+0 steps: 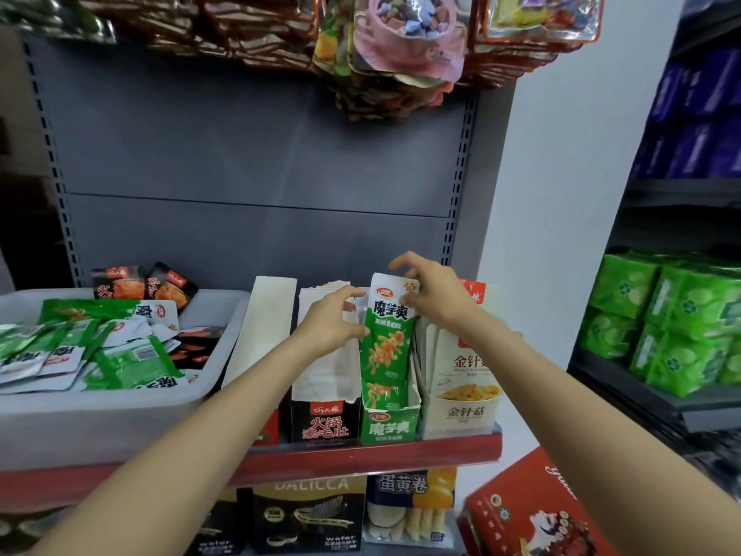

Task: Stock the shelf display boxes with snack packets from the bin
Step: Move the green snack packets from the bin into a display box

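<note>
Head view. Both hands work at the green display box (388, 425), which stands on the red-edged shelf (401, 449) between a black display box (324, 423) on its left and a beige display box (461, 411) on its right.

A green snack packet (387, 335) stands upright in the green box, its lower end inside the box and its white top well above the rim. A second green packet appears to sit in front of it, low in the box; the overlap makes this hard to confirm.

Right hand (435, 292): fingers curled over the packet's top right corner, thumb and fingertips pinching the upper edge.

Left hand (331, 321): fingers curled against the packet's left edge about midway up, thumb forward. It touches the packet, and seems to grip it, though the fingertips are partly hidden behind the packet's edge.

Grey bin (120, 415) sits on the same shelf at the left, well apart from the green box. It holds a loose heap of green packets (128, 363), some face down with the silver side up, and black-and-orange packets (144, 284) propped at its back edge.

A tall plain white box (260, 327) stands between the bin and the black box.

Below the shelf: boxed wafers (308, 515) and egg-roll boxes (409, 503). Hanging snack bags (405, 42) above. Green packs (673, 323) stacked on the neighbouring shelf at right.
</note>
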A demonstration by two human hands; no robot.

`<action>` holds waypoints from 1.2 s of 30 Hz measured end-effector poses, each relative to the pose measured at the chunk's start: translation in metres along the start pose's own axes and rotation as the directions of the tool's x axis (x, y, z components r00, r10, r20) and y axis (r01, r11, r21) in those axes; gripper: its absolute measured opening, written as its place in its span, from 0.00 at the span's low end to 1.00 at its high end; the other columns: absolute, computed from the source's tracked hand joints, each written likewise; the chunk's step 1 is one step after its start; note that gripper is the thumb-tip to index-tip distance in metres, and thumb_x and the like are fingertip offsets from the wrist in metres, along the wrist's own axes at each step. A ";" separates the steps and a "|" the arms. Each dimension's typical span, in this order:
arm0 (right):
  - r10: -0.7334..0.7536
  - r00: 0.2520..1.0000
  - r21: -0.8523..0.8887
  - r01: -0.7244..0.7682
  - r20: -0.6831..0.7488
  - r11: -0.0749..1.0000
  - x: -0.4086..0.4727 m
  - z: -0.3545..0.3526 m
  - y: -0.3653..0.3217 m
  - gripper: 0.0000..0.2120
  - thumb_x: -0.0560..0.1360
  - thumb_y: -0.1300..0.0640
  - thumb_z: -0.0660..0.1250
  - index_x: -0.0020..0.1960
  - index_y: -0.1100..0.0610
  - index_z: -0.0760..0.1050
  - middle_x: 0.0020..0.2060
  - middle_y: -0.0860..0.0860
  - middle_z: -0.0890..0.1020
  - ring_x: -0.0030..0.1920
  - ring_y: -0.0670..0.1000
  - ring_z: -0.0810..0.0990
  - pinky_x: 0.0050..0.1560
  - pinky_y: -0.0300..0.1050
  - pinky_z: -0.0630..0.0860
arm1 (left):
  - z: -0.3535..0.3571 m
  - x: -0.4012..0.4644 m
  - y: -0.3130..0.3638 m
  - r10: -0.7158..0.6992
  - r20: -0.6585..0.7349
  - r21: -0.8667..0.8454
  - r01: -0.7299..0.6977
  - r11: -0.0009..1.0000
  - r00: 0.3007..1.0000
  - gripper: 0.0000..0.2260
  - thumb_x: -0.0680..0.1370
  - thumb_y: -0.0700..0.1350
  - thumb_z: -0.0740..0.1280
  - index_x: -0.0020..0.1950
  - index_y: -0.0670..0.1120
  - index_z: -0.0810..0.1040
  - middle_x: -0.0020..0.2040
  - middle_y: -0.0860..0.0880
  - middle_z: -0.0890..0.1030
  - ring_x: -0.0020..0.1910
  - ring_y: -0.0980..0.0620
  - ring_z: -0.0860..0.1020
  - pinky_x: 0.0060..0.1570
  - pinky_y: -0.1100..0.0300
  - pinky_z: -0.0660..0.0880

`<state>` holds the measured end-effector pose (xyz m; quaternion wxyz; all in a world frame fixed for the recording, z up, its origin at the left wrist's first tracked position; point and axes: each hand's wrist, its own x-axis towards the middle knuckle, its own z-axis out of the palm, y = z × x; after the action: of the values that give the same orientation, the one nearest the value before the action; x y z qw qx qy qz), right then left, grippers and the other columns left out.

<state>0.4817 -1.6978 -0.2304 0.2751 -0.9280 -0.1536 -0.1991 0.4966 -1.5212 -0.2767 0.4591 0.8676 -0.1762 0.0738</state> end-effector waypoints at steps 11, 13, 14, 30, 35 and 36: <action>0.021 0.999 -0.045 -0.019 0.049 0.999 0.002 0.000 -0.004 0.13 0.75 0.63 0.68 0.59 0.57 0.76 0.50 0.55 0.82 0.49 0.53 0.81 0.52 0.51 0.79 | -0.010 -0.009 0.000 0.026 -0.060 0.040 -0.023 0.999 0.998 0.17 0.75 0.43 0.70 0.63 0.49 0.74 0.59 0.49 0.77 0.52 0.53 0.75 0.53 0.55 0.76; -0.014 0.997 -0.111 0.022 0.070 0.994 0.002 0.000 -0.010 0.11 0.75 0.59 0.68 0.58 0.55 0.77 0.50 0.53 0.82 0.49 0.52 0.81 0.53 0.51 0.78 | -0.021 -0.015 -0.001 0.055 -0.117 0.026 -0.052 0.998 0.992 0.09 0.76 0.43 0.68 0.56 0.50 0.77 0.54 0.51 0.80 0.46 0.53 0.78 0.49 0.58 0.74; -0.036 0.996 -0.143 0.048 0.081 0.989 0.002 0.002 -0.016 0.10 0.76 0.58 0.67 0.57 0.54 0.77 0.50 0.52 0.82 0.49 0.51 0.80 0.53 0.50 0.78 | -0.028 -0.020 -0.003 0.067 -0.150 0.027 -0.064 0.998 0.986 0.07 0.76 0.44 0.67 0.54 0.50 0.77 0.51 0.51 0.81 0.43 0.53 0.80 0.46 0.60 0.74; -0.380 0.859 0.022 0.397 0.344 0.918 0.015 0.150 -0.171 0.15 0.75 0.60 0.67 0.61 0.59 0.76 0.57 0.55 0.80 0.57 0.55 0.77 0.55 0.44 0.72 | -0.200 -0.115 -0.114 -0.254 -0.252 0.477 0.348 0.807 0.934 0.22 0.74 0.48 0.72 0.66 0.45 0.74 0.66 0.45 0.75 0.65 0.47 0.73 0.60 0.58 0.68; -0.260 0.715 -0.112 0.428 0.649 0.897 0.034 0.186 -0.192 0.29 0.75 0.55 0.68 0.73 0.53 0.63 0.67 0.55 0.71 0.63 0.56 0.72 0.57 0.46 0.70 | -0.211 -0.117 -0.126 -0.446 -0.124 0.427 0.453 0.782 0.886 0.32 0.71 0.54 0.73 0.72 0.53 0.66 0.72 0.47 0.68 0.70 0.47 0.67 0.67 0.55 0.65; -0.222 0.680 -0.135 0.430 0.699 0.892 0.036 0.188 -0.194 0.29 0.76 0.55 0.66 0.74 0.51 0.61 0.67 0.55 0.70 0.62 0.57 0.72 0.56 0.45 0.71 | -0.212 -0.115 -0.129 -0.461 -0.120 0.465 0.460 0.756 0.879 0.31 0.71 0.55 0.73 0.71 0.55 0.67 0.71 0.47 0.69 0.70 0.46 0.66 0.68 0.52 0.65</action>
<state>0.4905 -1.4281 -0.2716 0.0226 -0.9232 -0.3754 0.0796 0.4452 -1.2528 -0.2897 0.2333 0.9702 0.0660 -0.0010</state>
